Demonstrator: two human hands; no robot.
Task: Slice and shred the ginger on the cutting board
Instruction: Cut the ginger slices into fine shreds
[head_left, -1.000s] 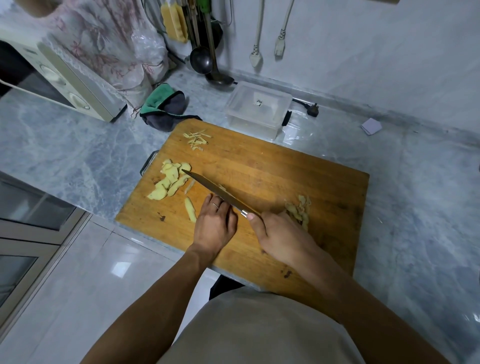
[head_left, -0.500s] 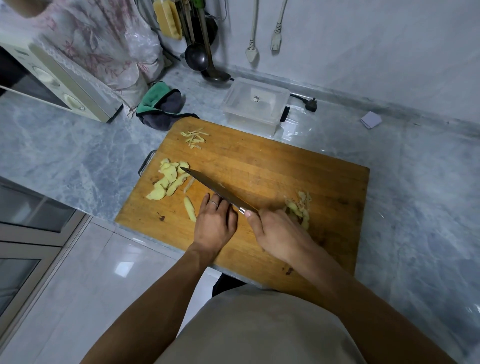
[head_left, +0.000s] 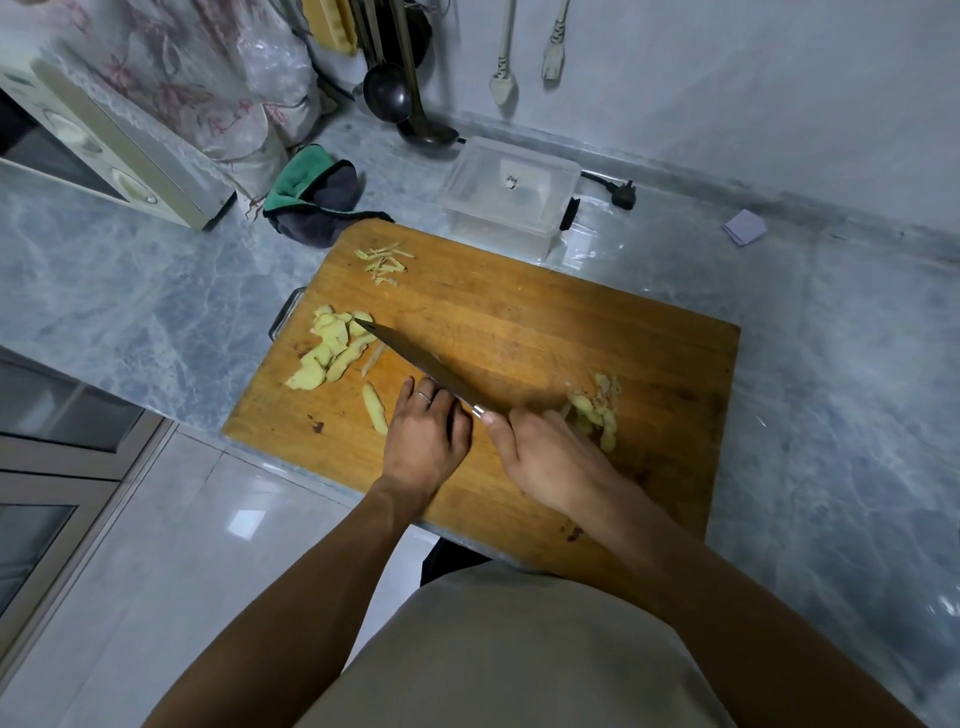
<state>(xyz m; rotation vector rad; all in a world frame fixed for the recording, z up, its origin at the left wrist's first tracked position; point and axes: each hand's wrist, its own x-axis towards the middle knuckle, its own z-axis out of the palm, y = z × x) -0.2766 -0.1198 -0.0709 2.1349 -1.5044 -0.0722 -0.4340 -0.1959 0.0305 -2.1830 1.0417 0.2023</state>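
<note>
Two hands: both low on the near half of the cutting board (head_left: 545, 332), which lies on the grey marble table (head_left: 130, 291)
Right hand (head_left: 550, 457): fingers wrapped round the knife handle, thumb lying along the top toward the blade
Knife (head_left: 415, 361): long axis runs diagonally, from the handle near the body up and to the left; tip reaches the edge of the pile of slices
Left hand (head_left: 423, 436): knuckles up, fingers curled down beside the blade; what it pins underneath is hidden, so I cannot tell
Ginger slices (head_left: 332, 353): loose pale pile at the board's left edge, beyond and to the left of the left hand, nearer to it than to the right
Single slice (head_left: 375, 415): lies alone just left of the left hand, long axis roughly toward and away from the body
Ginger shreds (head_left: 384, 262): small heap at the far left corner
Peelings (head_left: 597, 410): scraps just beyond the right hand
Judgement: slicing looks largely done, shredding barely begun; slices lie on the left hand's side, so that hand would feed them to the blade
</note>
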